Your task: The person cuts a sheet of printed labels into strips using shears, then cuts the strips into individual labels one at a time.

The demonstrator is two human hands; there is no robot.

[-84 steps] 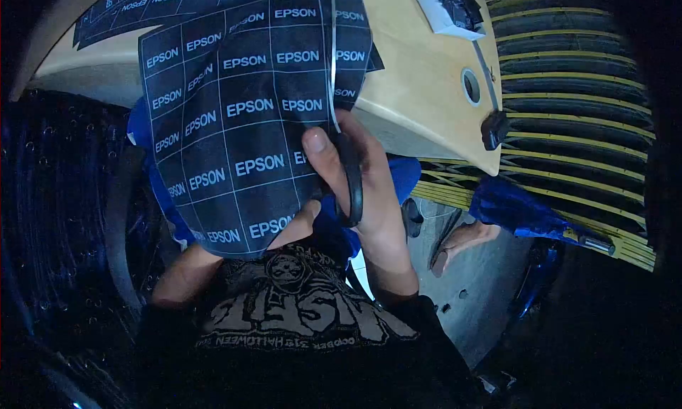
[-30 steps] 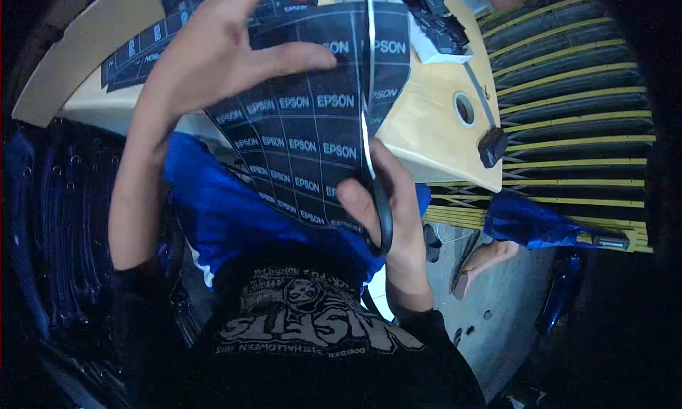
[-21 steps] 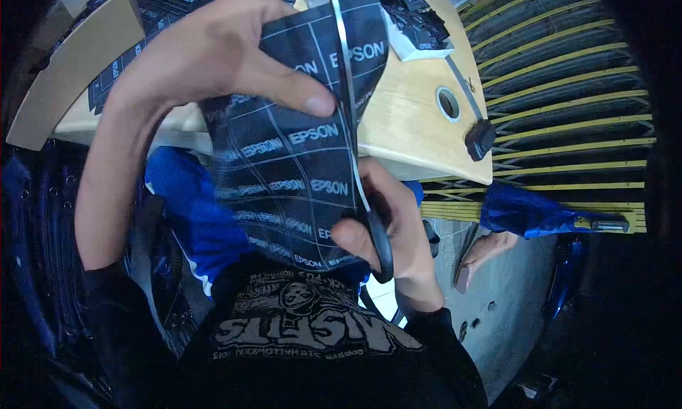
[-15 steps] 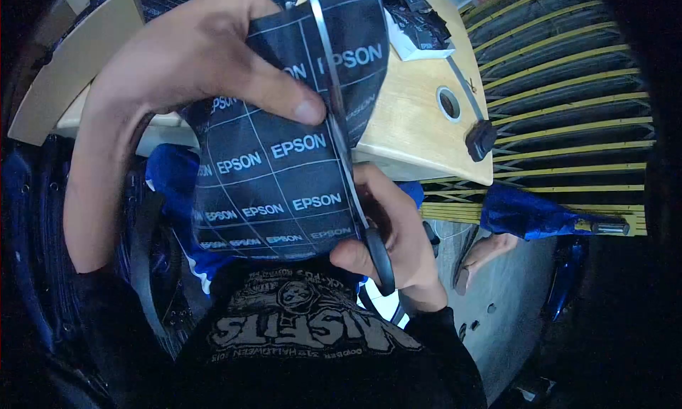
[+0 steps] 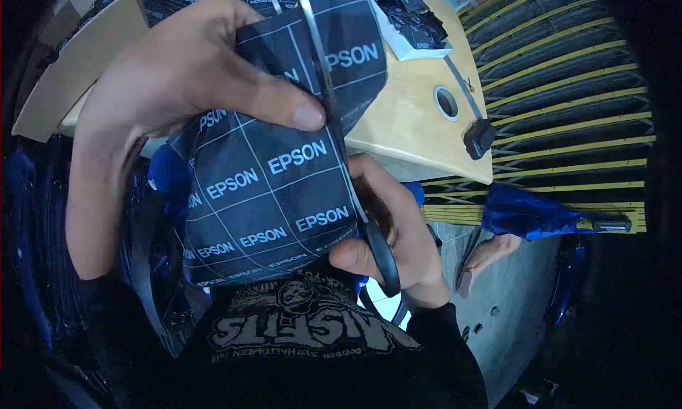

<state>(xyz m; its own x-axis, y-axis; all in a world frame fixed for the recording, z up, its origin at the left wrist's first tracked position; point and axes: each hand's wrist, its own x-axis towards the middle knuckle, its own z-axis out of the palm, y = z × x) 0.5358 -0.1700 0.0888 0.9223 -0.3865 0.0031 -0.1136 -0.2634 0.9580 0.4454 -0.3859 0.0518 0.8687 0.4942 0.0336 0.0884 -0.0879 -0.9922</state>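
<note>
My left hand (image 5: 206,75) is closed on a black sheet (image 5: 249,210) printed with white lines and the word EPSON, its thumb pressed flat on the near face. Large scissors (image 5: 382,256) with black handles are in my right hand (image 5: 408,231), fingers through the loops. One long metal blade runs up over the front of the sheet, close beside my left thumb. The other blade is mostly hidden behind the sheet. The sheet hangs down in front of my shirt, and its part right of the blade overlaps the table in view.
A light wooden table (image 5: 398,139) with a round hole carries a white box (image 5: 412,48) of black printed pieces. A dark knob-like object (image 5: 479,138) sits at its corner. Cardboard (image 5: 78,68) stands left. A yellow-slatted gate (image 5: 561,89) and a person's foot (image 5: 490,260) are right.
The lower part of the sheet has swung slightly down and left, showing larger print. The scissors' upper blade has shifted a little left; both hands keep their hold.
</note>
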